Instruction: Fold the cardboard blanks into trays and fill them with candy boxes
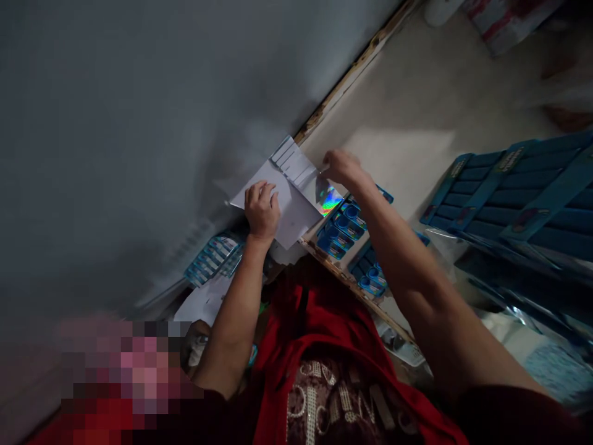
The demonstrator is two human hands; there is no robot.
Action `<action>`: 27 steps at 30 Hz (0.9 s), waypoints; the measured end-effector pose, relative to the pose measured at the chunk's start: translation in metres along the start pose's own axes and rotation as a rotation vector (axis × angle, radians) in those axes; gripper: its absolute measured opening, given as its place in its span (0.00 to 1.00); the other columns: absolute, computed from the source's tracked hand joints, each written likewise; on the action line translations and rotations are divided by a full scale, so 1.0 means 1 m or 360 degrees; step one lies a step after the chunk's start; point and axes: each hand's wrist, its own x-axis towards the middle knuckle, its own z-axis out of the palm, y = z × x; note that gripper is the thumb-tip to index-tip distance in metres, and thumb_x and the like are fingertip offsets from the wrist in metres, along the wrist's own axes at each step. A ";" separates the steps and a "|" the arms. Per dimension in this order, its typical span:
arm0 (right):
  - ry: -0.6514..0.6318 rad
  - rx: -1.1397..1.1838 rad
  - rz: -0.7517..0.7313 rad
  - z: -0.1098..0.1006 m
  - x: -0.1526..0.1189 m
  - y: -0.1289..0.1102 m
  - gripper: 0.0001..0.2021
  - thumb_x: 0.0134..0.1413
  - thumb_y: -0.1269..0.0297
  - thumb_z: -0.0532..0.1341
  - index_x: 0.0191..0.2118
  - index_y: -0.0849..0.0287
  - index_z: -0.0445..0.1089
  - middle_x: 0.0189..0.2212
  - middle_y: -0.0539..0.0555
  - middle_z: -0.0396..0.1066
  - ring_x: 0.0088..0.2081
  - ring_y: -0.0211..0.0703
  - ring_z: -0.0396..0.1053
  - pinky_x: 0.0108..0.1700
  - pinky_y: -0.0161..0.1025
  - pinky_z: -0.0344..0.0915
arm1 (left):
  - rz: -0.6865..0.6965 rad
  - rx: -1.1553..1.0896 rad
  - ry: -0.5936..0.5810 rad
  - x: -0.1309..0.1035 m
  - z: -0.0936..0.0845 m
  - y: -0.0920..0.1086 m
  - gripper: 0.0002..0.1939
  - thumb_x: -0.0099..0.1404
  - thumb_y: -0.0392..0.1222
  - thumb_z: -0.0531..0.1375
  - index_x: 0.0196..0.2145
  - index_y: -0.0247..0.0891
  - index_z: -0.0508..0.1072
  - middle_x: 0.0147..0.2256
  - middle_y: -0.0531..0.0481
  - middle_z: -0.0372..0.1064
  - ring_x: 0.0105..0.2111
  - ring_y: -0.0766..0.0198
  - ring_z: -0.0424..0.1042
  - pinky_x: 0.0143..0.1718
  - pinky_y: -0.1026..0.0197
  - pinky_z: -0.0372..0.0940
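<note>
My left hand (262,207) lies on a white paper sheet (294,216), its fingers bent and a little apart. The sheet is folded or layered over another with pale strips (293,164) near its upper edge. My right hand (341,167) is pinched at the sheet's right side. Something thin and greyish hangs below its fingertips, too blurred to name. Just under that hand a shiny rainbow-coloured patch (331,201) shows on a sheet's corner. Close by are several blue packs with round shapes (340,228), laid in rows on the table.
A grey wall (115,123) borders the table (407,105) on the left. Stacked blue packs (514,191) stand on the right. More small blue packs (213,259) lie beyond my left forearm. At lower left, a person in red is partly blurred out.
</note>
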 end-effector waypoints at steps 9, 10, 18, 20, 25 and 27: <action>0.0098 -0.0452 -0.0066 0.043 -0.005 -0.030 0.41 0.46 0.61 0.79 0.64 0.68 0.67 0.64 0.71 0.67 0.64 0.66 0.67 0.65 0.56 0.66 | 0.0792 0.0244 -0.0730 0.081 0.050 0.035 0.25 0.74 0.31 0.53 0.67 0.35 0.66 0.68 0.36 0.66 0.71 0.50 0.61 0.76 0.41 0.45; 0.0081 -0.0462 -0.0051 0.045 -0.010 -0.027 0.41 0.47 0.60 0.79 0.64 0.67 0.66 0.63 0.71 0.67 0.63 0.65 0.67 0.64 0.56 0.66 | 0.0864 0.0329 -0.0850 0.100 0.058 0.039 0.26 0.73 0.33 0.57 0.68 0.34 0.65 0.67 0.35 0.68 0.70 0.47 0.62 0.75 0.38 0.44; -0.0015 -0.0574 -0.0106 0.043 -0.030 0.001 0.21 0.62 0.68 0.67 0.59 0.69 0.73 0.58 0.74 0.73 0.62 0.65 0.69 0.62 0.55 0.66 | 0.1022 0.0818 -0.1324 0.146 0.056 0.044 0.18 0.61 0.48 0.74 0.45 0.36 0.81 0.51 0.35 0.76 0.61 0.38 0.68 0.63 0.42 0.56; -0.0063 -0.0541 -0.0116 0.037 -0.028 0.002 0.14 0.66 0.68 0.63 0.53 0.65 0.78 0.55 0.71 0.76 0.61 0.64 0.71 0.61 0.54 0.66 | 0.0953 0.0758 -0.1356 0.140 0.043 0.040 0.11 0.67 0.48 0.69 0.41 0.38 0.82 0.53 0.37 0.75 0.60 0.43 0.68 0.58 0.49 0.60; 0.0073 -0.0302 -0.0080 0.016 -0.029 -0.001 0.19 0.60 0.76 0.62 0.55 0.57 0.79 0.51 0.60 0.80 0.53 0.55 0.76 0.53 0.47 0.68 | 0.0498 0.0422 -0.1479 0.136 0.014 0.023 0.16 0.65 0.46 0.69 0.49 0.39 0.81 0.41 0.45 0.80 0.41 0.57 0.74 0.42 0.60 0.61; 0.0164 -0.0220 -0.0178 0.017 -0.039 -0.006 0.20 0.63 0.75 0.60 0.57 0.57 0.78 0.54 0.60 0.79 0.55 0.54 0.74 0.53 0.46 0.68 | 0.0352 0.0285 -0.1499 0.137 0.007 0.015 0.14 0.63 0.45 0.69 0.45 0.38 0.83 0.37 0.47 0.80 0.36 0.60 0.73 0.39 0.61 0.60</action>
